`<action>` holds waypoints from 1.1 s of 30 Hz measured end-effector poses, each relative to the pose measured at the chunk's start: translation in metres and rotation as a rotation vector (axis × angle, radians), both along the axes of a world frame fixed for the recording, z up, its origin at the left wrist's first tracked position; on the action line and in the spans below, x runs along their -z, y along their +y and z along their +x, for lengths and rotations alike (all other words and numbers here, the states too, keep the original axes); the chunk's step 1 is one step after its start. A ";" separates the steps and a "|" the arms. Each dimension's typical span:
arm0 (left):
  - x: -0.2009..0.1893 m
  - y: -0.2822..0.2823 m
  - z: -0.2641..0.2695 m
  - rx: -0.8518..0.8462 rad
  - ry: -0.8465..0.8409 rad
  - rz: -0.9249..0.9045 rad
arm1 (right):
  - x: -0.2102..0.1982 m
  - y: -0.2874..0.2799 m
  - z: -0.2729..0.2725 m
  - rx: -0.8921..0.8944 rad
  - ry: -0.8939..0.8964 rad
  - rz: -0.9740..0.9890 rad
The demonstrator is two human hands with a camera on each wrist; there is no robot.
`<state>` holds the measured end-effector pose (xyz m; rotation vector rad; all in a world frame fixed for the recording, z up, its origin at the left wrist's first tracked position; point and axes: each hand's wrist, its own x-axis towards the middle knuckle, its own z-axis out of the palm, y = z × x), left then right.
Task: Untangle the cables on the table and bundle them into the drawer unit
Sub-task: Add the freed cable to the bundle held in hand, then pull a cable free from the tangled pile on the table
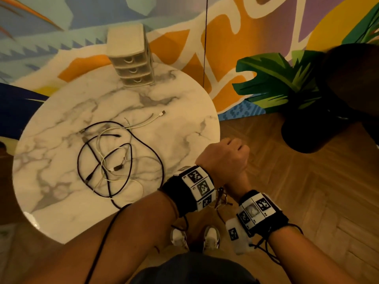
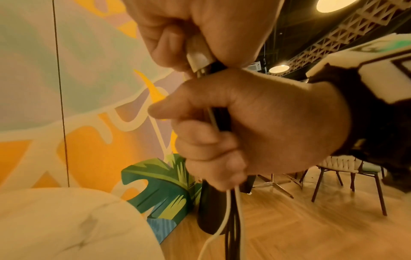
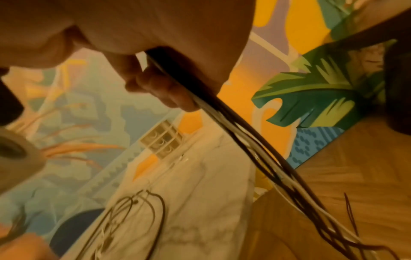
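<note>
A loose tangle of black and white cables (image 1: 114,156) lies in the middle of the round marble table (image 1: 180,124). The beige three-drawer unit (image 1: 131,58) stands at the table's far edge, all drawers shut. Both hands hover off the table's right side, over the floor. My left hand (image 1: 223,158) sits on top, fist curled round a white plug (image 2: 199,59). Just under it my right hand (image 2: 255,126) grips a bundle of black and white cables (image 2: 233,219) that hangs down from the fist. In the right wrist view the same bundle (image 3: 244,140) trails away from my fingers (image 3: 160,91).
A dark plant pot (image 1: 303,132) with green leaves stands on the wooden floor right of the table. A painted wall runs behind the table. A thin black cord (image 1: 205,42) hangs down in front of the wall. Chairs (image 2: 347,177) stand farther off.
</note>
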<state>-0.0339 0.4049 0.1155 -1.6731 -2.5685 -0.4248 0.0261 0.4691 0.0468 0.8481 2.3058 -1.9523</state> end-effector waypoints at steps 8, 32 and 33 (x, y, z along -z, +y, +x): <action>0.009 -0.048 -0.009 -0.201 -0.304 0.014 | -0.010 -0.036 -0.013 -0.132 0.015 0.037; 0.091 -0.194 0.023 -0.509 -0.649 -0.387 | 0.036 -0.096 -0.055 -0.107 -0.315 -0.693; 0.096 -0.202 0.020 -0.511 -0.643 -0.424 | 0.030 -0.092 -0.060 -0.080 -0.284 -0.732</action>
